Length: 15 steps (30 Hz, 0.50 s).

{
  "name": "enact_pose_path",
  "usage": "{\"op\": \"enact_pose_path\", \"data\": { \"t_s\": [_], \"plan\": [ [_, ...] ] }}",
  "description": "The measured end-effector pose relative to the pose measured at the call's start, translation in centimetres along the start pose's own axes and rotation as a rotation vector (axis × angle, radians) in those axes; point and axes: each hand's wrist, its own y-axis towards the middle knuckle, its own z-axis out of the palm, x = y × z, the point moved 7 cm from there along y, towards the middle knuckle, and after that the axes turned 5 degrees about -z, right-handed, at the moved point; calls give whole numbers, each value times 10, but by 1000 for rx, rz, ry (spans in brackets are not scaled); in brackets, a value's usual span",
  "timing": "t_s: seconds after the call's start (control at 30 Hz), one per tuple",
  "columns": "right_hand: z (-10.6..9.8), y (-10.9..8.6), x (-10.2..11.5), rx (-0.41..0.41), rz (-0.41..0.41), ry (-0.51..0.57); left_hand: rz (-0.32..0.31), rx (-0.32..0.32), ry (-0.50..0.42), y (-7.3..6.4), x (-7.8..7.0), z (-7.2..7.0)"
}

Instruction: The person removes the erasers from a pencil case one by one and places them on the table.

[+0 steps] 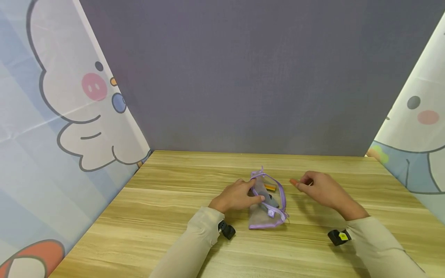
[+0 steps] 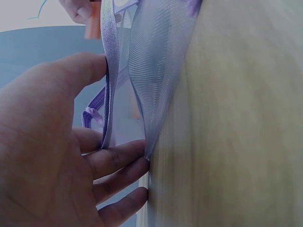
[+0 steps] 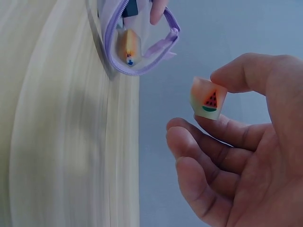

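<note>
A see-through mesh zip pouch [image 1: 265,226] with purple trim lies on the table, its zip mouth gaping towards the right. My left hand [image 1: 238,195] grips the pouch's near-left rim, thumb and fingers along the purple zip edge [image 2: 110,71]. Inside sit a yellow-orange block [image 3: 129,47] and a dark item [image 3: 130,8]. To the right of the mouth, my right hand [image 1: 321,189] pinches a small eraser-like block [image 3: 208,98] between thumb and forefinger. It fades from orange to pale green and carries a watermelon print. The other right fingers curl loosely below it.
The wood-grain table [image 1: 156,239] runs back to a plain grey panel [image 1: 243,77]. Cartoon-printed cloths hang at the left [image 1: 21,135] and right [image 1: 420,154]. Black straps with small devices circle both wrists.
</note>
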Motion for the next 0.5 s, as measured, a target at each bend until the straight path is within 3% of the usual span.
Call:
{"op": "enact_pose_path", "data": {
  "t_s": [0.5],
  "plan": [
    [-9, -3, -13, 20, 28, -42, -3, 7, -6, 0, 0, 0]
  ]
}}
